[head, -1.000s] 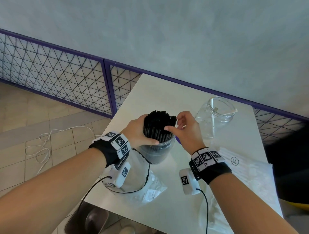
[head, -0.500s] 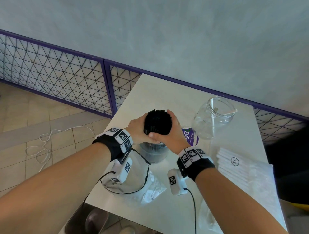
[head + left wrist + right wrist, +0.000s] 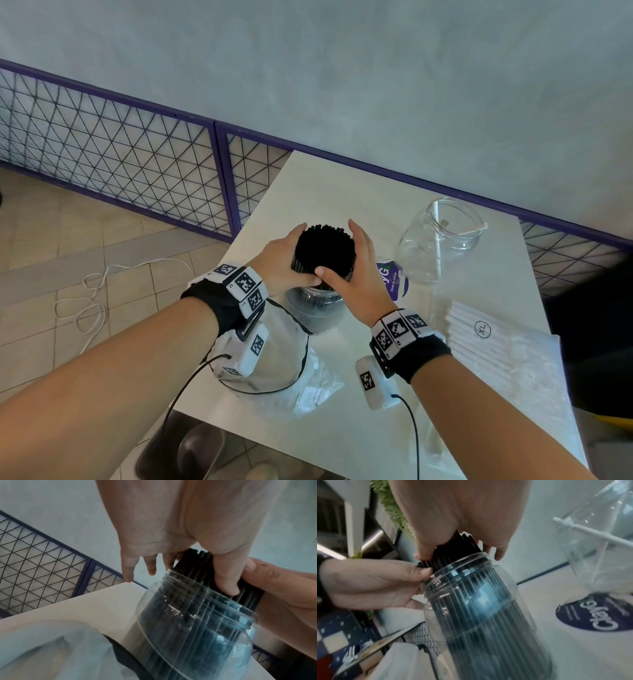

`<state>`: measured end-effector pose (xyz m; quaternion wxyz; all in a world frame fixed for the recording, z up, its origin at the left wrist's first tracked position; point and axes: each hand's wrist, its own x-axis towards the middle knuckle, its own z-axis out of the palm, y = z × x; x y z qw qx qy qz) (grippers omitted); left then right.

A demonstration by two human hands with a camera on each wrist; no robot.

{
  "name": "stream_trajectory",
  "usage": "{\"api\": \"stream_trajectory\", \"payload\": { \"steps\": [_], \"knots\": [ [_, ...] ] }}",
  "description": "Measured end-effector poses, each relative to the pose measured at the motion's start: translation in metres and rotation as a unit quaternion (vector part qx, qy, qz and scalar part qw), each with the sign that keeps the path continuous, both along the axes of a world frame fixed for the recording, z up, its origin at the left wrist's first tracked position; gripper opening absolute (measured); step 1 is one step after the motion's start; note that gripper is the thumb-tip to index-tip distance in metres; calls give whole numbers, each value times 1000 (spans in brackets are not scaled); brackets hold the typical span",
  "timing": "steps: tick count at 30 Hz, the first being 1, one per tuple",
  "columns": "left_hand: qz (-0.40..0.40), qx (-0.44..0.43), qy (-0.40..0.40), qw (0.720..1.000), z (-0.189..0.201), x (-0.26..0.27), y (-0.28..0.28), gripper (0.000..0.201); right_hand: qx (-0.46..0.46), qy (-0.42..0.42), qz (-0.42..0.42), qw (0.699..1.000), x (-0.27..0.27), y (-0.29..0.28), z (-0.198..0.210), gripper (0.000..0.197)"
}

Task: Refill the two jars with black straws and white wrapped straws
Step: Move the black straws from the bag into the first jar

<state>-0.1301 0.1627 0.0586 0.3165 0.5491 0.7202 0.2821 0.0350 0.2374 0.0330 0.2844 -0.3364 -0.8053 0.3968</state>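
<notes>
A thick bundle of black straws (image 3: pixel 323 250) stands upright in a clear jar (image 3: pixel 315 308) near the table's left edge, its upper part above the rim. My left hand (image 3: pixel 291 262) wraps it from the left and my right hand (image 3: pixel 358 263) from the right, both thumbs at the front. The wrist views show the straws (image 3: pixel 193 563) (image 3: pixel 453 555) gripped just above the jar mouth (image 3: pixel 197 615) (image 3: pixel 462 574). A second clear jar (image 3: pixel 442 240) at the back right holds one white wrapped straw (image 3: pixel 438 253). A pack of white wrapped straws (image 3: pixel 479 332) lies to the right.
A round purple label (image 3: pixel 392 279) lies between the jars. An empty crumpled plastic bag (image 3: pixel 291 370) lies under my left wrist by the table's (image 3: pixel 342 192) front left corner. A purple wire fence (image 3: pixel 137 161) and a wall run behind; a white cable (image 3: pixel 89 301) lies on the floor.
My right hand went from touching the top of the loose, splayed straws to wrapping round them. The bundle is now squeezed into a tight round shape between both hands.
</notes>
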Motion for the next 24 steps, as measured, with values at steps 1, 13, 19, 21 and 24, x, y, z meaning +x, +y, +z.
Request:
{"api": "stream_trajectory", "payload": {
  "steps": [1,13,19,21,24],
  "knots": [
    [1,9,7,1000,0,-1,0,102,42,-4,10,999,1,0,1,87],
    [-6,53,53,997,-3,-10,-8,71,173,-99,23,980,14,-9,-18,75],
    [6,30,58,998,-8,-6,-13,82,275,-181,10,944,6,-2,8,88],
    [9,32,58,998,-9,-4,-14,83,285,-232,35,929,-3,5,21,94],
    [27,30,19,999,-11,-5,-16,89,232,-299,80,922,-19,13,28,95]
  ]
}}
